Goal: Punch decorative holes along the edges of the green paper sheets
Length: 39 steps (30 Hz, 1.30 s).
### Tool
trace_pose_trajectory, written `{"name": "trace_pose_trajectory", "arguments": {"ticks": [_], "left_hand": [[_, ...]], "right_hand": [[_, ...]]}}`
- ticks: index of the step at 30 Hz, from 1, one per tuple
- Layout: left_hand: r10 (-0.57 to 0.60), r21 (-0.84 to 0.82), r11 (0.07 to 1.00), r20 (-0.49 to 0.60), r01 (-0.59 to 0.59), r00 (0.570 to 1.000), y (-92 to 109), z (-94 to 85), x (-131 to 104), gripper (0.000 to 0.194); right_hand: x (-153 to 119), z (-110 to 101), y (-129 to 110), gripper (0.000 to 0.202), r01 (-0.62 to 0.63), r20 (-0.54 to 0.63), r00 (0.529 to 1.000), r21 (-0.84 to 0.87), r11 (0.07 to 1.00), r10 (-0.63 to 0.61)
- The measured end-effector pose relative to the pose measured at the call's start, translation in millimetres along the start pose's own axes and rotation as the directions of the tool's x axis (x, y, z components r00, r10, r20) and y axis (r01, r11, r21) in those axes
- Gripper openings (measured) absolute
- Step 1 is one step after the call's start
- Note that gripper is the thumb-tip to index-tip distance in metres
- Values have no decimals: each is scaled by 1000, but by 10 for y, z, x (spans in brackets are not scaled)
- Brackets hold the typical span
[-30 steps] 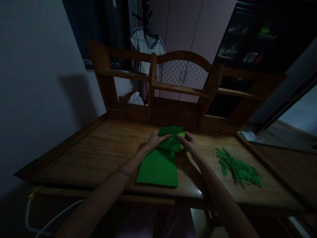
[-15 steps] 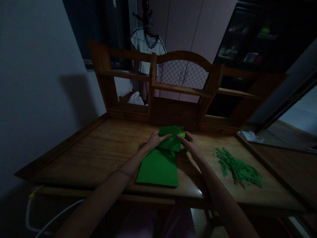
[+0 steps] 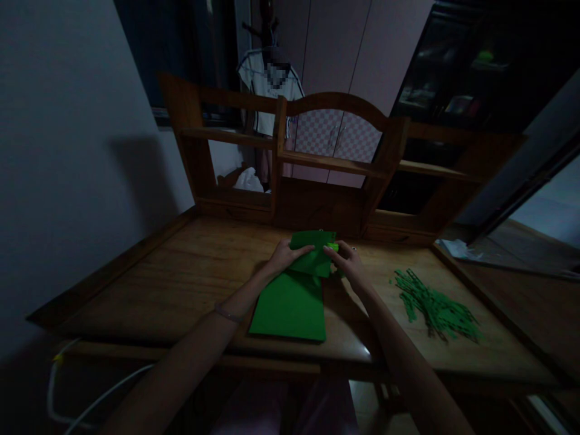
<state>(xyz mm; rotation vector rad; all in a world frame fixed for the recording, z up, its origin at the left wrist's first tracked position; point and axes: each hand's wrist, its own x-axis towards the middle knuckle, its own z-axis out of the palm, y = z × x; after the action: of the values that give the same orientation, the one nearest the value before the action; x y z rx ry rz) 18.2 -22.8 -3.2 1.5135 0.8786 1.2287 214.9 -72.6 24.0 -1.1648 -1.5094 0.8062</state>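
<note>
My left hand (image 3: 286, 255) is closed on a green paper sheet (image 3: 312, 263), its thumb lying on top of the sheet's left half. The sheet is lifted and tilted, with small dark cut-outs at its upper right corner. At the sheet's right edge, my right hand (image 3: 348, 261) grips a small bright green tool (image 3: 333, 247), which looks like a paper punch; fingers hide most of it. Beneath and nearer to me, a stack of green paper (image 3: 290, 311) lies flat on the wooden desk.
A loose heap of perforated green paper strips (image 3: 435, 308) lies on the desk's right side. A wooden shelf unit (image 3: 335, 162) rises along the back edge of the desk (image 3: 181, 272). A white cable (image 3: 104, 393) hangs at the lower left.
</note>
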Motion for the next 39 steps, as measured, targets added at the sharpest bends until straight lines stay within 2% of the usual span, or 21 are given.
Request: {"name": "trace_pose_trajectory", "arguments": {"ticks": [12,26,39], "left_hand": [[-32,12,999,8,32,999,12,-13,-9,48],[-4,21,1000,46,3,999,-31,-13,2,48],[-10,5,1000,72,9,997,-29,21,-14,48]], "right_hand": [[-21,6,-55,42,17,11,1000,-16,1000,-17],[-29,-10,-73,47,-78,12,997,-23,997,79],[-12,-10,31,41,-31,-9,999,31,999,31]]}}
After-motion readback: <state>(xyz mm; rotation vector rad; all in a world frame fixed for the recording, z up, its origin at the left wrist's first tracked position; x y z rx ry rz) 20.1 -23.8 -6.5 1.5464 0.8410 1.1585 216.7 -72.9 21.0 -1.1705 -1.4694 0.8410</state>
